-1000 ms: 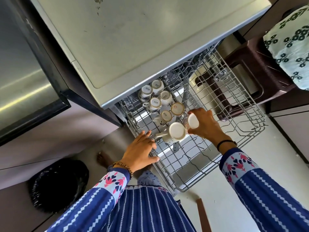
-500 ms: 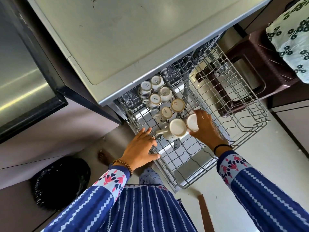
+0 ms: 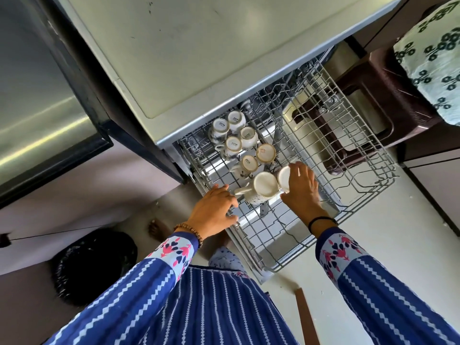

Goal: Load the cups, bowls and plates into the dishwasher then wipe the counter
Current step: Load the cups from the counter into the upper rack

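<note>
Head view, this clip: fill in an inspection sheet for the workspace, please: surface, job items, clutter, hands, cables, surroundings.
Surface: counter top, pale, a few dark specks.
Job's things: rack pulled out; six small cups upside down at its left rear; a larger mug upside down beside them; no bowls or plates in view.
Clutter: black bin bag and wooden strip on the floor.
Hands: left hand rests on the rack's edge; right hand grips a cup beside the mug.
Cables: nothing seen.
Surroundings: brown stool with patterned cloth beyond the rack.
</note>
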Demonstrator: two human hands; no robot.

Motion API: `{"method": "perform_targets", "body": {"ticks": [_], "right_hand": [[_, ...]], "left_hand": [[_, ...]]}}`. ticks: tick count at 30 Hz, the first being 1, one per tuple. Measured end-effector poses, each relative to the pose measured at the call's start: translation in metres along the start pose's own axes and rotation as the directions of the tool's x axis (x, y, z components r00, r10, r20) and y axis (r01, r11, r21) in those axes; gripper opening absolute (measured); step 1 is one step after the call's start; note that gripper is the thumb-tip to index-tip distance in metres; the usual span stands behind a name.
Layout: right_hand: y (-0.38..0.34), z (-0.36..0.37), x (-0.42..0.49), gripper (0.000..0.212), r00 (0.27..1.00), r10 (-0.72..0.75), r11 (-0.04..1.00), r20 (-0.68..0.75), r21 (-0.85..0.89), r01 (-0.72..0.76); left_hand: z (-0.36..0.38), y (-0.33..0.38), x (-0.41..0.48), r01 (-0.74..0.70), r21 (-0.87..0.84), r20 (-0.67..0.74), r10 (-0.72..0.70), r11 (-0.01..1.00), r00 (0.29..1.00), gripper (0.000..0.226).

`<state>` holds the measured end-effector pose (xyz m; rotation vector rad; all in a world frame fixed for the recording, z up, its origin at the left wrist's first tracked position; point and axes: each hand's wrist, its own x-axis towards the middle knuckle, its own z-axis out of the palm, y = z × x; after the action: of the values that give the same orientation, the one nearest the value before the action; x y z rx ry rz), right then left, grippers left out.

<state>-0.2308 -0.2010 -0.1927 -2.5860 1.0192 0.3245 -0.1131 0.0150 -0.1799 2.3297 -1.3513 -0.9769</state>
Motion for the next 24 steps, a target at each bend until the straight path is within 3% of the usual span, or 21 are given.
{"method": "perform_targets", "body": {"ticks": [3,7,14,20,24], "right_hand": [[-0.024,-0.008,-0.012,0.064,0.998,-0.054,0.998,-0.034,-0.014,0.054],[-0.065,-0.015,-0.023,0.045,0.986,-0.165,0.968,-0.016,0.189,0.165],[-0.153,-0.039,-0.052,0.02,0.923,-0.386,0.858,0.002,0.367,0.358],[-0.235,-0.07,-0.069,0.016,0.781,-0.625,0.715,-0.017,0.39,0.58],[-0.298,-0.088,-0.076,0.015,0.649,-0.76,0.582,-0.021,0.423,0.695]], "left_hand": [[-0.016,0.006,-0.004,0.042,-0.088,-0.088,-0.05,0.995,0.995,0.031],[-0.041,0.016,-0.018,0.055,-0.143,-0.203,-0.084,0.988,0.976,0.025],[-0.084,0.005,-0.078,0.13,-0.238,-0.386,-0.217,0.963,0.897,0.029],[-0.123,-0.016,-0.155,0.197,-0.354,-0.571,-0.378,0.914,0.728,0.029],[-0.144,-0.039,-0.201,0.222,-0.415,-0.673,-0.462,0.882,0.577,0.03]]}}
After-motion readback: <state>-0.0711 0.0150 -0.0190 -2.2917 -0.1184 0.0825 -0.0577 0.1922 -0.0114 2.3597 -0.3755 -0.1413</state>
